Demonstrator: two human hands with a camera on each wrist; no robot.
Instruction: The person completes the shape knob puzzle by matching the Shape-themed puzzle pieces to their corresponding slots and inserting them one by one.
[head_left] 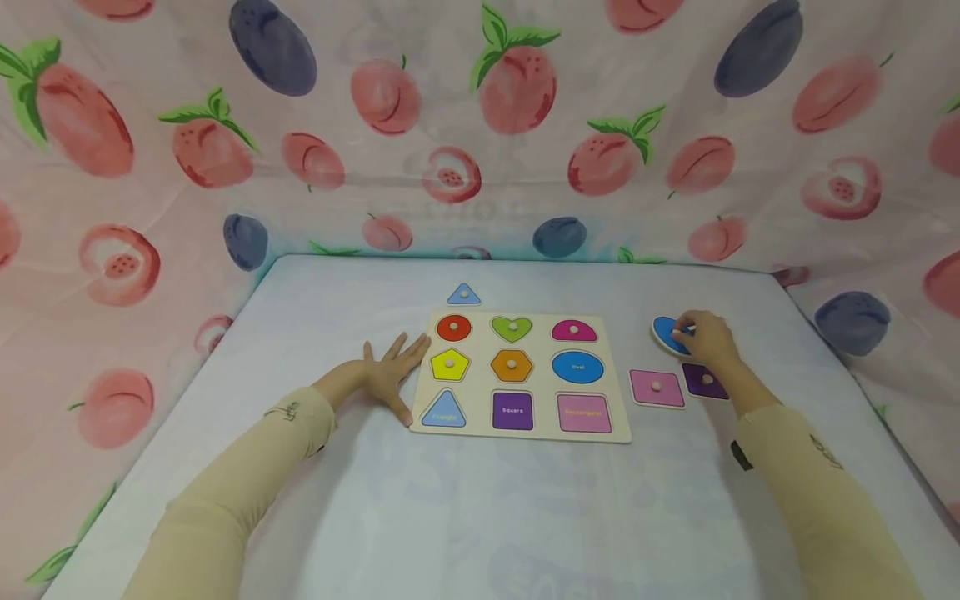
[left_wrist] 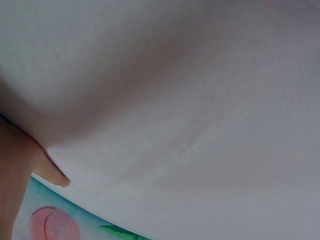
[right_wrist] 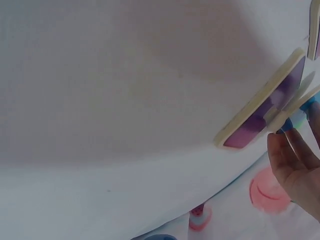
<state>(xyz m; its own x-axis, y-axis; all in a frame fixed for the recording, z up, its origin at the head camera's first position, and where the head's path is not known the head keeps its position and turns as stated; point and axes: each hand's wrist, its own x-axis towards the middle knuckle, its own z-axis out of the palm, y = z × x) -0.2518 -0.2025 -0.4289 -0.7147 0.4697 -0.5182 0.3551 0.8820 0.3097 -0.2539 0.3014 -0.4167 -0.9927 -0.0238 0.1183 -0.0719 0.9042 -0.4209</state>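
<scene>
A wooden shape puzzle board (head_left: 480, 379) lies flat on the white table. My left hand (head_left: 390, 377) rests with spread, straight fingers at its left edge; in the left wrist view only part of that hand (left_wrist: 20, 160) shows. To the right of the board, my right hand (head_left: 708, 337) pinches the knob of a blue oval puzzle piece (head_left: 663, 332), which looks tilted. The right wrist view shows the right hand's fingers (right_wrist: 295, 155) at the blue piece, close to the purple square piece (right_wrist: 270, 107). On the board, the blue oval slot (head_left: 577, 367) has no knob.
A pink rectangular piece (head_left: 647, 389) and the purple square piece (head_left: 697, 379) lie right of the board. Above the board sits a blue triangle piece (head_left: 463, 297). Several knobbed pieces, such as the red circle (head_left: 454, 334), sit in the board. A fruit-print curtain (head_left: 420, 208) borders the table.
</scene>
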